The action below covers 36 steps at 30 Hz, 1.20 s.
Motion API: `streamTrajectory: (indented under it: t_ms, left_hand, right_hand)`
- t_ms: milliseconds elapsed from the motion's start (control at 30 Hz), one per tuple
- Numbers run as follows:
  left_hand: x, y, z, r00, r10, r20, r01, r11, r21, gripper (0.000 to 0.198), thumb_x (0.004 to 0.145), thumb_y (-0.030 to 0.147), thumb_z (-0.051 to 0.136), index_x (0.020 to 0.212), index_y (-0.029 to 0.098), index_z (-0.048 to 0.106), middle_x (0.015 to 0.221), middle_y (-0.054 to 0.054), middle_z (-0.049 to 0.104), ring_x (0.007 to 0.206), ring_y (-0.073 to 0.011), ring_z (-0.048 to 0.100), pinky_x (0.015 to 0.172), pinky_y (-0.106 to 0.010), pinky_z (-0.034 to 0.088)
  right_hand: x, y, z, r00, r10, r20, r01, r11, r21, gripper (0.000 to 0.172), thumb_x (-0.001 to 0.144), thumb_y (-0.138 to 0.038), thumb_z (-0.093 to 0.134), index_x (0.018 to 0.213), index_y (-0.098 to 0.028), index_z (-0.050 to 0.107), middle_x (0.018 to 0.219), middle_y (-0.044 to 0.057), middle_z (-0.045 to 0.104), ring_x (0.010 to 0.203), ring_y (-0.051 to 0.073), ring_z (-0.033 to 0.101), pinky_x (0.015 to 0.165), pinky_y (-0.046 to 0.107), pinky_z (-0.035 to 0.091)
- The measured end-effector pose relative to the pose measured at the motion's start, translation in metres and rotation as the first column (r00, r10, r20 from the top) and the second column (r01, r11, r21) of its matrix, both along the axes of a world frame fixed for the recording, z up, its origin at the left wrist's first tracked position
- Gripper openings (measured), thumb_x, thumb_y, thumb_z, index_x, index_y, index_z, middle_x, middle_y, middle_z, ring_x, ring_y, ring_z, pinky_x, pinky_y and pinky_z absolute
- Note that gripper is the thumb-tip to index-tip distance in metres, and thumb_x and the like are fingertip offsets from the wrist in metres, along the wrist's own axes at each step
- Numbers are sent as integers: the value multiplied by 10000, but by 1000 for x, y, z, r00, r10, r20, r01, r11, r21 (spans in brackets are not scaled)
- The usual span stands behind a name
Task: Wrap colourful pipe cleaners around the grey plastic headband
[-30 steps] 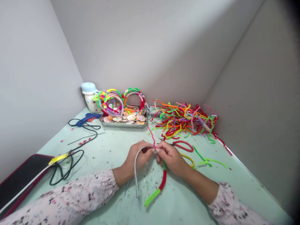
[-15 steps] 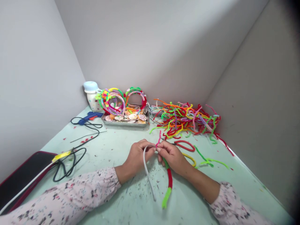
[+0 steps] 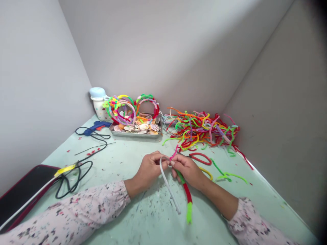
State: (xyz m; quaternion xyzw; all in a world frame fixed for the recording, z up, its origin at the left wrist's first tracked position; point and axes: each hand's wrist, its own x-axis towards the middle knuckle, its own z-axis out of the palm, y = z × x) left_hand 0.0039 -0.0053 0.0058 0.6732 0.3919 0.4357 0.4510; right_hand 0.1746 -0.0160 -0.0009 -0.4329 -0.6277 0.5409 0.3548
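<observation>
Both my hands hold a headband (image 3: 167, 183) over the middle of the table, its two ends hanging toward me. One arm is bare pale grey; the other is wrapped in green and red pipe cleaner (image 3: 187, 194). My left hand (image 3: 148, 172) pinches the band near the top of its curve, on the bare side. A pink pipe cleaner (image 3: 175, 152) sticks up between the hands, and my right hand (image 3: 187, 169) grips it against the band with thumb and fingers. Red-handled scissors (image 3: 201, 158) lie just beyond my right hand, partly hidden by it.
A metal tray (image 3: 135, 134) of shells holds finished headbands (image 3: 125, 110) at the back, beside a white jar (image 3: 98, 105). A heap of pipe cleaners (image 3: 204, 129) lies back right. At left are a blue glue gun (image 3: 97, 127), black cable (image 3: 87, 166) and dark device (image 3: 25, 190).
The headband has turned in my hands, so its hanging ends have swung to the right. The pink pipe cleaner's tip now leans further right. Both hands keep their grip.
</observation>
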Motion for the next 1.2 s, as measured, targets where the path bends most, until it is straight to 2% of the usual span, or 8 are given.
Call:
streamTrajectory:
  t_ms: [167,400,767,933,1200]
  left_hand:
    - [0,1,-3,1000,-21,7,21,999,-37,127,762,205,576,761,125,675,697,-5,579,641,-103,533,581,-194,405]
    - [2,0,-1,991,60,-116,-58,998,23,137,752,172,558,794,138,685,706,-6,607,622,-97,532,590,-193,409]
    - [4,2,-3,984,65,-165,-62,998,28,171,764,173,521,830,139,675,744,-14,617,627,-101,536,585,-191,413]
    - [3,3,-2,979,85,-186,-73,995,69,169,782,204,526,819,148,681,723,-12,606,628,-102,524,588,-194,400]
    - [3,7,-7,973,120,-195,-103,990,95,165,765,167,517,799,162,679,696,2,591,620,-101,508,582,-194,381]
  right_hand:
    - [1,2,-1,1000,12,1,-12,1000,-15,202,871,-351,458,779,-178,510,557,-34,573,380,70,455,402,185,359]
    - [3,3,-2,999,38,-4,-38,999,-37,214,862,-366,468,769,-178,510,565,-30,585,393,74,465,416,187,369]
    - [6,5,1,998,43,-36,-45,997,-64,202,863,-357,474,788,-174,514,565,-31,579,422,77,494,447,187,383]
    - [6,6,0,999,36,-34,-38,996,-85,210,861,-373,470,780,-181,497,561,-38,569,396,74,461,422,190,359]
    - [8,9,-3,999,25,29,-24,1000,-20,238,863,-373,470,759,-170,536,570,-15,582,500,94,488,509,207,378]
